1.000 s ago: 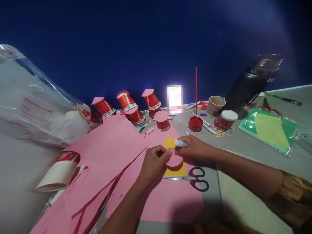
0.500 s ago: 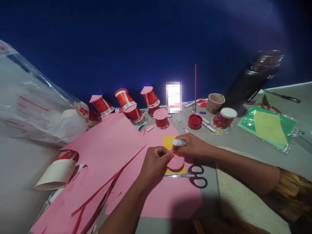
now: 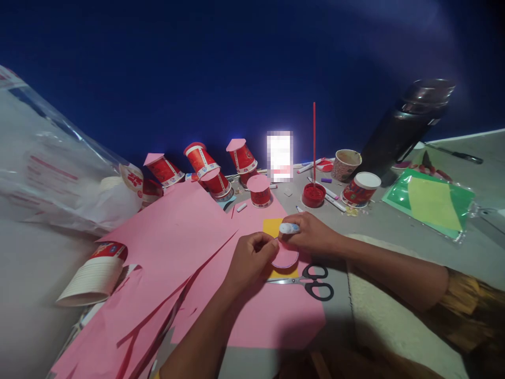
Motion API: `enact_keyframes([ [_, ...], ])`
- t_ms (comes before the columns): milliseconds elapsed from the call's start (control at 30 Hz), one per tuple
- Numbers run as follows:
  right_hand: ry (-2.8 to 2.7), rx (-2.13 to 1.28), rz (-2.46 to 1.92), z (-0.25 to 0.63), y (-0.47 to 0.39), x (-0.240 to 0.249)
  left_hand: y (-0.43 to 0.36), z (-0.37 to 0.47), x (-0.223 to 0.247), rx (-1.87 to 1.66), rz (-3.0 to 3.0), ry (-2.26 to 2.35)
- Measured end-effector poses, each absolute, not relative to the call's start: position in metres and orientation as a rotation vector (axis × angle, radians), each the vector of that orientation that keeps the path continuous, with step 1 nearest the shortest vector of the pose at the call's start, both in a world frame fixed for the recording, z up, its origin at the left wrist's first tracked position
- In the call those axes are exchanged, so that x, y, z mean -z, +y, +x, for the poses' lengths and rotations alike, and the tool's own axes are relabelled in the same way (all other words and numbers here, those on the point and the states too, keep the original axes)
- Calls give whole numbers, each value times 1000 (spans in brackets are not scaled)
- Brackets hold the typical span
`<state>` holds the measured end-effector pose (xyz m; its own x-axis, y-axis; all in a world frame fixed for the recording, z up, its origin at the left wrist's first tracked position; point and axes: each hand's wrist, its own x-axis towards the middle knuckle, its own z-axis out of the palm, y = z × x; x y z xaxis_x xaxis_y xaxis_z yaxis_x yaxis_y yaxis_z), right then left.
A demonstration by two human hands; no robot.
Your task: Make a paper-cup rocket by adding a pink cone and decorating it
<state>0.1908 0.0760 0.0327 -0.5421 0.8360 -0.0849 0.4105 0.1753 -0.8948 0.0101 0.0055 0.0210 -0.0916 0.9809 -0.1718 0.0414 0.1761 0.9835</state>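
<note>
My left hand [image 3: 252,259] pinches the left edge of a round pink paper disc [image 3: 285,255] with a purple outline. My right hand [image 3: 310,231] is closed around a white and light-blue glue tube [image 3: 289,228] over the disc's far edge; its tip is hidden. Under the disc lies a yellow paper piece [image 3: 272,226], on top of a large pink sheet [image 3: 252,321]. Black-handled scissors [image 3: 313,281] rest just below the disc, handles to the right. A red paper cup [image 3: 260,196] topped with a pink disc stands beyond my hands.
More red cups [image 3: 164,171] with pink tops stand at the back left. Pink sheets [image 3: 177,221] and stacked cups [image 3: 94,276] lie left. A red paint pot [image 3: 314,196] with an upright stick, markers [image 3: 335,201], a black flask [image 3: 406,126] and a green packet [image 3: 430,202] are right.
The pink disc has shifted slightly away from me between my hands. Both hands keep their grip, and the whole view has moved a little.
</note>
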Motion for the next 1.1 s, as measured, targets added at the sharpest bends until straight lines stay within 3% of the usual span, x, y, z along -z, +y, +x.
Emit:
enact_keyframes([
  [867, -2057, -1350, -1315, 187, 80, -28, 8, 4, -17, -968, 1188, 1555],
  [1100, -2036, -1205, -1354, 182, 83, -24, 9, 5, -15, -944, 1339, 1658],
])
